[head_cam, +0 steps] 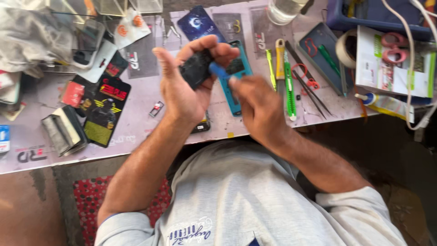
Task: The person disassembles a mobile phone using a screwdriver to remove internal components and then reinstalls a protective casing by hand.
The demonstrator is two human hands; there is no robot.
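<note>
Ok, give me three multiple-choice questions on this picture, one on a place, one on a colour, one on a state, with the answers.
1. Where is the green cutter?
A. right of the hands
B. on the floor
C. in the left hand

2. What colour is the tool in the right hand?
A. red
B. blue
C. white

3. What is the left hand doing?
A. lying flat
B. pointing
C. gripping a black part

Answers: 1 A, it lies on the table beside the right hand. 2 B, its tip shows blue. 3 C, the fingers curl round it.
</note>
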